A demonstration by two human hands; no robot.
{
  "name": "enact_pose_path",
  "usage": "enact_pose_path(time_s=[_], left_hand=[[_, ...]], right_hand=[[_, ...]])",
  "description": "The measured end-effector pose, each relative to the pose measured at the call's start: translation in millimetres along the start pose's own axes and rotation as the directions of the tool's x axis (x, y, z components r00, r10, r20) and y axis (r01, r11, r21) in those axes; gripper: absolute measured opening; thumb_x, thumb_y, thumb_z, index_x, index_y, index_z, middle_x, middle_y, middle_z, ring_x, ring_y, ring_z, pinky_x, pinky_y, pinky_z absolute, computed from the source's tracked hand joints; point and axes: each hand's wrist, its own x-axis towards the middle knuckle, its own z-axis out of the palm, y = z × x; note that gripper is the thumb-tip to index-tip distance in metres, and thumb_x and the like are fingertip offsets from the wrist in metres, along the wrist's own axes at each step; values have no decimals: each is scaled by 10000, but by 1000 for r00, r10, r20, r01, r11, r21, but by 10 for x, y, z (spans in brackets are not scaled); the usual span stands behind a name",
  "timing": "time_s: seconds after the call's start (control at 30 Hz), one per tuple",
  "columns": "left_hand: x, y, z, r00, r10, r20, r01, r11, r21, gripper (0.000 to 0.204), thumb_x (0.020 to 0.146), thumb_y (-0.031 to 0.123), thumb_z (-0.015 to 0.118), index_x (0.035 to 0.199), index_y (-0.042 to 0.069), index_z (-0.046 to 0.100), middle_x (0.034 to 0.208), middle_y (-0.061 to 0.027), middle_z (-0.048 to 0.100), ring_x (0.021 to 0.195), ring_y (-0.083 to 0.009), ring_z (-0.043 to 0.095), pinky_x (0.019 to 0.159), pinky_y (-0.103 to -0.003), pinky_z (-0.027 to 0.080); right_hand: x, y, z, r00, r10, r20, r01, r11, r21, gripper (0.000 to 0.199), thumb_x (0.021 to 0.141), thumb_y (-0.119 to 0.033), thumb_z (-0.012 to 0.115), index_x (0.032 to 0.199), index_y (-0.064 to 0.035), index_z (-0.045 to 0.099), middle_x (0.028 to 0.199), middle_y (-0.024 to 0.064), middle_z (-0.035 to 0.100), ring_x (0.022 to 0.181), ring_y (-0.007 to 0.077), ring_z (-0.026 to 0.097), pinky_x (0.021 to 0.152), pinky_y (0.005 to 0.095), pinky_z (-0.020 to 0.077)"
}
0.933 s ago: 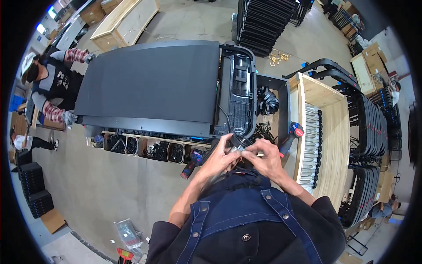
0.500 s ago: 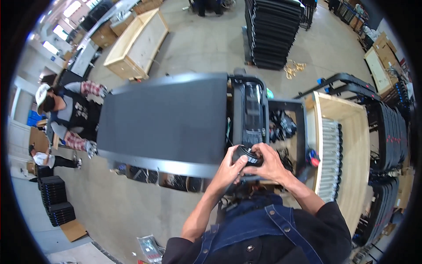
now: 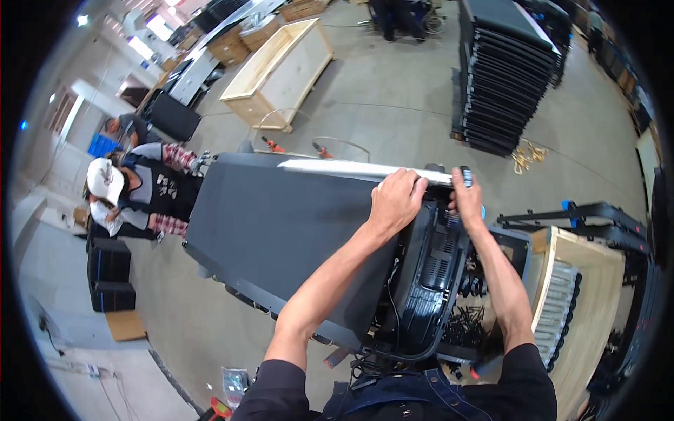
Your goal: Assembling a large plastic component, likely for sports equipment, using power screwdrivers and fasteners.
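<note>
Treadmill side rail (image 3: pixel 365 169), a long silvery strip, is lying along the far edge of the dark treadmill deck (image 3: pixel 281 231), the left hand (image 3: pixel 395 201) gripping it, the right hand (image 3: pixel 467 201) closing on its end, probably steadying alignment.

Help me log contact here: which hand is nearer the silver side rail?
Left. The left hand grips the silver side rail directly; the right hand sits just past its end, on the black motor housing.

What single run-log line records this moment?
left hand: gripping silver rail | right hand: on rail end | below: treadmill deck
</note>
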Motion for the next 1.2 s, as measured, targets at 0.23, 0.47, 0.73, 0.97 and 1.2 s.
enact_pose_path(time_s=[0.23,0.47,0.73,0.97,1.2], left_hand=[[156,-1294,-90,952,88,292,-209,886,414,167,906,208,650,976,65,599,1022,-140,605,1013,-338,609,873,-493,467],[305,-1118,-402,949,208,235,-294,853,432,197,823,180,740,961,90,632,908,-104,589,940,-299,592,844,-452,421],[-940,-544,-900,992,-86,-94,107,963,247,270,850,196,740,1090,94,671,1025,-94,630,1037,-302,596,899,-429,448],[-3206,0,-1093,370,-917,150,918,336,-210,145,964,90,558,1044,-3,637,876,-114,681,787,-184,680,747,-344,551],[-3750,295,-515,356,-932,73,821,274,-502,186,865,84,731,1010,-30,705,812,-72,723,730,-116,662,672,-288,529]], right_hand=[[785,-28,-24,998,41,-56,-55,958,-281,941,791,-820,582,1084,73,582,631,78,581,485,161,609,417,288,516],[1131,-263,532,944,72,321,40,943,-331,746,890,-717,546,1025,13,614,609,57,548,477,143,575,404,305,437],[983,-620,1542,599,200,775,508,653,-561,914,865,-835,423,829,36,698,641,130,639,518,214,643,542,348,535],[721,-682,1717,555,100,826,678,520,-519,868,917,-792,381,1140,-17,704,776,144,695,527,226,657,496,358,544],[799,-151,1333,613,74,787,411,820,-398,802,916,-755,483,1119,9,619,717,40,565,566,106,569,475,253,457]])
